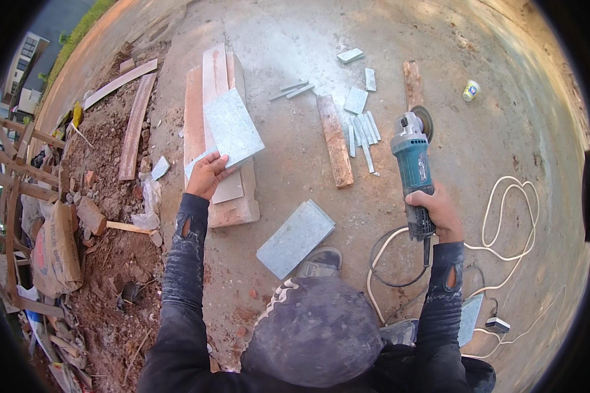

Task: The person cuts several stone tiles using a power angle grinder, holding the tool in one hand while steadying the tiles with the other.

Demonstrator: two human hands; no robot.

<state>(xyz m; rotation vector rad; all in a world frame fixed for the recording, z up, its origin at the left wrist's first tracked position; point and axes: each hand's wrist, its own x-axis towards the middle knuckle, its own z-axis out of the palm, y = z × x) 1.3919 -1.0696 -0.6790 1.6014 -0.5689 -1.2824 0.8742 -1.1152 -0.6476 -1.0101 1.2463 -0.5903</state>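
My left hand (207,175) grips the near edge of a grey-blue stone tile (233,124), thumb on top. The tile lies over a stack of reddish blocks (193,105) with a pale strip (215,69) along it. In my right hand (441,208) is a teal and black angle grinder (413,164), its body upright in the view and its disc (424,122) at the far end. Whether the disc spins cannot be made out. Between the hands lie narrow cut tile strips (367,130), a small square tile piece (355,100) and a rough wooden piece (335,141).
A small stack of tiles (296,237) sits by my foot. The white cable (505,252) loops over the concrete at right, near a plug connector (497,325). A cup (471,90) lies far right. Rubble, planks (137,128) and a sack (58,252) crowd the left side.
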